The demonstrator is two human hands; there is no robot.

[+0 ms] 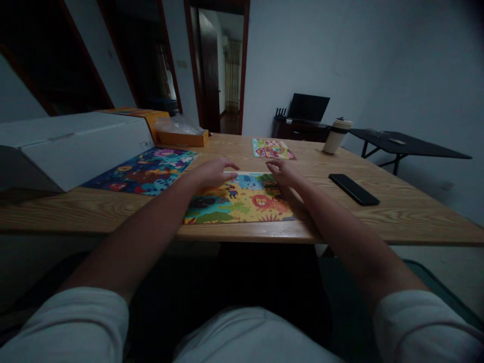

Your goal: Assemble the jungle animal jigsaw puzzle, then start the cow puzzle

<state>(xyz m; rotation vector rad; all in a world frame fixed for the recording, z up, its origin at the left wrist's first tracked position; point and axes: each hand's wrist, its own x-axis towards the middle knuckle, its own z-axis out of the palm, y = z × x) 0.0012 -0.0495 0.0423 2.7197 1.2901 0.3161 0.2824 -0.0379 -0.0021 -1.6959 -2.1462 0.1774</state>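
A jigsaw puzzle point(242, 204) with a lion, plants and a small figure on a yellow ground lies flat near the table's front edge, its pieces joined. Over its far left part rests my left hand point(216, 173), fingers stretched out and apart. My right hand point(283, 173) is at its far right corner, fingers extended towards the middle. Neither hand holds anything that I can see. Whether the fingertips touch the puzzle or hover just above it is hard to tell. The far corners are partly covered by my hands.
Left of the puzzle lies a dark blue picture puzzle point(147, 171), beside a large white box point(86, 143). Behind are an orange box point(183, 137) with clear plastic and a farm picture point(272, 149). A black phone point(353, 189) and a cream tumbler point(336, 136) stand right.
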